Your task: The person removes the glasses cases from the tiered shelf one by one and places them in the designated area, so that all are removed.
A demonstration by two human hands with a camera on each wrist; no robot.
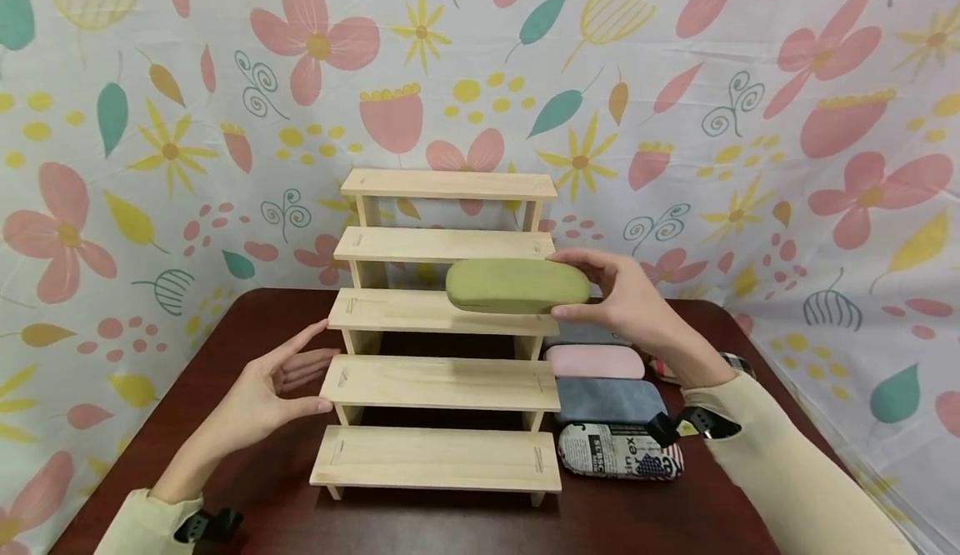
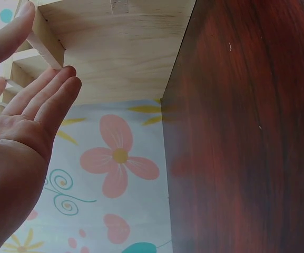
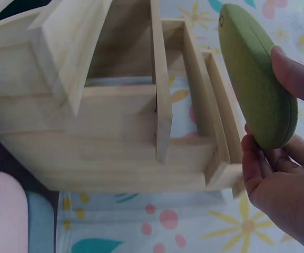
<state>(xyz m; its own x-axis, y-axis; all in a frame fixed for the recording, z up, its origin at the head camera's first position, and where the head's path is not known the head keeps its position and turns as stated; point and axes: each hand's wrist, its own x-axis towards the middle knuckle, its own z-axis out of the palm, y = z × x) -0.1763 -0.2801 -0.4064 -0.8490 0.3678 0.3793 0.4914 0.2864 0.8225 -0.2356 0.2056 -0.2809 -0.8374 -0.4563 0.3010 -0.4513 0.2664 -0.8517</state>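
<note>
My right hand (image 1: 637,301) holds a green glasses case (image 1: 517,286) by its right end, thumb on one side and fingers on the other. The case hovers level in front of the upper tiers of a stepped wooden rack (image 1: 442,382). In the right wrist view the green case (image 3: 257,79) shows a seam along its side. My left hand (image 1: 258,392) is at the rack's left side, its fingers mostly straight. The left wrist view shows fingertips of that hand (image 2: 20,153) against a shelf's end edge.
Right of the rack lie several glasses cases on the dark wooden table (image 1: 420,530): a newsprint-patterned case (image 1: 621,452), a blue one (image 1: 611,400), a pink one (image 1: 596,362) and a grey-blue one (image 1: 585,334). A plaid case (image 1: 663,370) is partly hidden behind my right wrist. A floral cloth (image 1: 480,63) hangs behind.
</note>
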